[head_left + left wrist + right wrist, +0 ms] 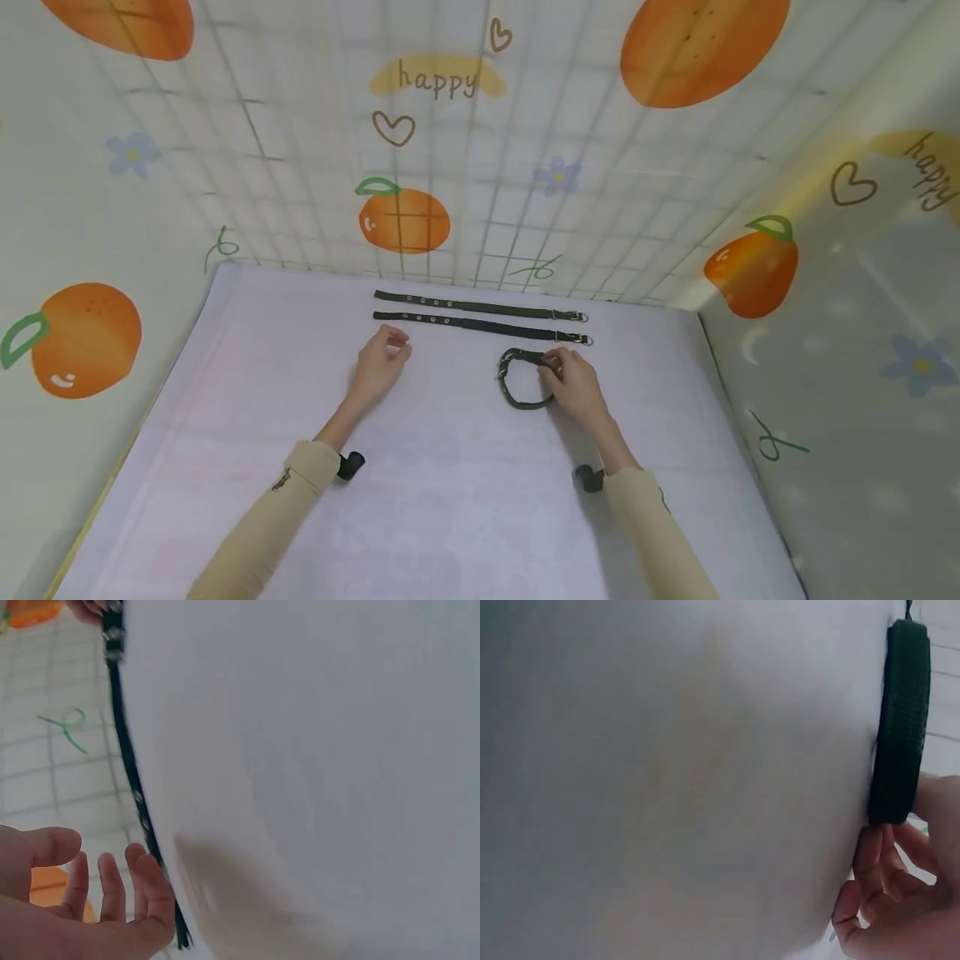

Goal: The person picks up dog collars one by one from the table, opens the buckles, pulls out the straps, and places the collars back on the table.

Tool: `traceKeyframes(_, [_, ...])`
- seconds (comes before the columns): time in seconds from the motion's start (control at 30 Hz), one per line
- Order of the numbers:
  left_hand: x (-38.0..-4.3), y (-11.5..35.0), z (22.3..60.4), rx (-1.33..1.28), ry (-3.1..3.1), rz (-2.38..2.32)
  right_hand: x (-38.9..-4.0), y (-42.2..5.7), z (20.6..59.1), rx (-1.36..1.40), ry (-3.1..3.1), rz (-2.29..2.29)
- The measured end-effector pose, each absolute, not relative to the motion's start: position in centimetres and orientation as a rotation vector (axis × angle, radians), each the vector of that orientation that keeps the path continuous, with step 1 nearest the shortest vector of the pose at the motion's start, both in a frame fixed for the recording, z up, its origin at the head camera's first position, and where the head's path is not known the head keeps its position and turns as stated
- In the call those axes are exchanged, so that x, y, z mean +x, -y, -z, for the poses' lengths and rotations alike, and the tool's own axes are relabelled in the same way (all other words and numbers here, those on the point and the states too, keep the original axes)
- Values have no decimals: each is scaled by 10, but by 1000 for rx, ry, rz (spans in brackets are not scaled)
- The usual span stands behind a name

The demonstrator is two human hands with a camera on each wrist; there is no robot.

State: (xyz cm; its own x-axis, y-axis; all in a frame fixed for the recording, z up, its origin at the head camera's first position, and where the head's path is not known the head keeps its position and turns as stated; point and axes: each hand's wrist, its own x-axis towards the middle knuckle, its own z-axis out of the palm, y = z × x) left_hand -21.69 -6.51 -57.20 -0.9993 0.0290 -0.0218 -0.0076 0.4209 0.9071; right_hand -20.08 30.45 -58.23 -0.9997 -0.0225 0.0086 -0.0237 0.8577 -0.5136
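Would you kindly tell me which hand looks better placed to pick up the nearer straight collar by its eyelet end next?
Probably the left hand: it holds nothing and is close to the eyelet end of the nearer straight collar, while the right hand holds the looped collar.

Dark-green looped collar (900,724), olive-green farther collar (487,308), black nearer collar (506,329), beige sleeves (258,525), lilac-white tabletop (450,500), pale orange-fruit-patterned backdrop (300,200)

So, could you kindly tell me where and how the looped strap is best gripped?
The looped strap is probably best pinched on its right side, from the right, where the right hand holds it: the buckle sits on the left, and the open middle leaves thumb room.
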Motion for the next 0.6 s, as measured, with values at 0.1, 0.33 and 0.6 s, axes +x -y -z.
traceKeyframes(0.1, [-205,61,567,41,-2570,-1677,-200,-303,581,14,3008,-856])
traceKeyframes(0.33, [-194,56,560,35,-2542,-1649,-193,-299,576,24,2944,-900])
traceKeyframes(0.6, [-175,47,547,148,-2513,-1624,-174,-281,556,188,2790,-907])
